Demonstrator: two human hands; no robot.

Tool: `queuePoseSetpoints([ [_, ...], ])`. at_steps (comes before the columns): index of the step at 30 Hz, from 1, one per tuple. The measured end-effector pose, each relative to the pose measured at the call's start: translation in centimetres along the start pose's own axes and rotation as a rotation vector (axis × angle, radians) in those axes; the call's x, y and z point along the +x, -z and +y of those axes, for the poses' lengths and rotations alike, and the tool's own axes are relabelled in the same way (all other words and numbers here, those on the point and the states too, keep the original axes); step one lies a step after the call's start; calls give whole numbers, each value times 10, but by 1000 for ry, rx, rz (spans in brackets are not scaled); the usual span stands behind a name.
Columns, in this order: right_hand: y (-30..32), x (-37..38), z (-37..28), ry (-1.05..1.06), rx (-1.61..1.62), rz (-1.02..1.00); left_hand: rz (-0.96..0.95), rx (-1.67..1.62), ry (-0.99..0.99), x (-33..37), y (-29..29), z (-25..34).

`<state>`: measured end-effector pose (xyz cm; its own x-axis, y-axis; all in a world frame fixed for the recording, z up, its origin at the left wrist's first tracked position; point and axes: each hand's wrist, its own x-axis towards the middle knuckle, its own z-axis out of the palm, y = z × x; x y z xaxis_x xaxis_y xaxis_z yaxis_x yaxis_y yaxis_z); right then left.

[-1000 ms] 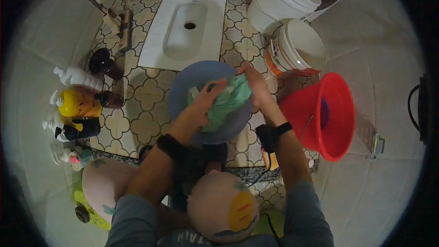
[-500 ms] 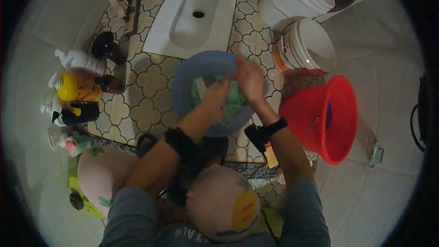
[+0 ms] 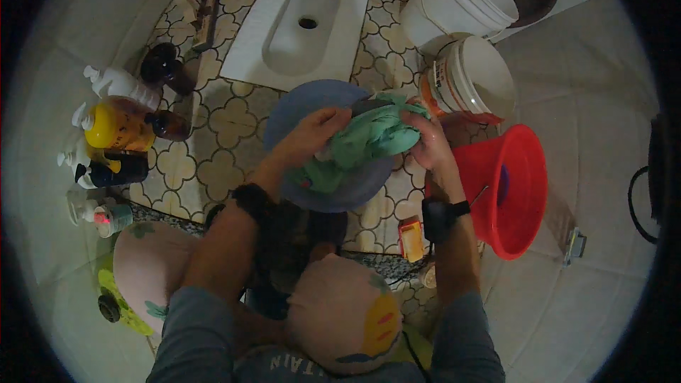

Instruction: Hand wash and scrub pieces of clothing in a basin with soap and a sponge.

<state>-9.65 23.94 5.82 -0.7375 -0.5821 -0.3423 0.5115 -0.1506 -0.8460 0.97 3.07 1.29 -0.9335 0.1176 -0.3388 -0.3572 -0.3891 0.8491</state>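
A crumpled green cloth garment (image 3: 372, 135) is lifted over the blue plastic basin (image 3: 289, 103), its lower end hanging down inside the rim. My right hand (image 3: 430, 140) grips its right side, fingers wrapped over the folds. At its upper left edge, my left hand (image 3: 320, 130) is closed on the fabric with the fingers pinched together. A darker strip of the cloth shows between the two hands. What lies in the basin under the garment is hidden.
A red bucket (image 3: 528, 191) stands to the right, with white buckets (image 3: 489, 74) behind it. Several pump bottles (image 3: 117, 128) line the left wall. A squat toilet (image 3: 248, 42) lies beyond the basin. An orange-and-yellow box (image 3: 411, 239) is near my right forearm.
The green garment has come up out of the basin toward the right. My hands have moved apart, the right one outward, and now both hold the cloth.
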Motion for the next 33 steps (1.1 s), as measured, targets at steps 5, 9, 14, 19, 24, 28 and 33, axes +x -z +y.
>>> queuePoseSetpoints([
  [5,-54,-12,4,367,-282,-126,173,-659,2,10,-18,1],
  [9,-87,-9,47,818,-1011,36,174,-799,-148,5,-48,-21],
  [14,-81,19,50,567,-1231,347,304,-233,-180,31,-28,-47],
  [19,-77,-1,53,616,-1085,314,282,-514,-111,20,-44,-17],
  [24,-68,7,-20,752,-1093,105,272,104,-325,-3,-55,59],
  [28,-78,-9,-36,381,-1447,-34,149,204,-456,-5,-53,67],
  [33,-91,-38,-85,178,-680,-82,83,169,-206,-2,-20,54],
])
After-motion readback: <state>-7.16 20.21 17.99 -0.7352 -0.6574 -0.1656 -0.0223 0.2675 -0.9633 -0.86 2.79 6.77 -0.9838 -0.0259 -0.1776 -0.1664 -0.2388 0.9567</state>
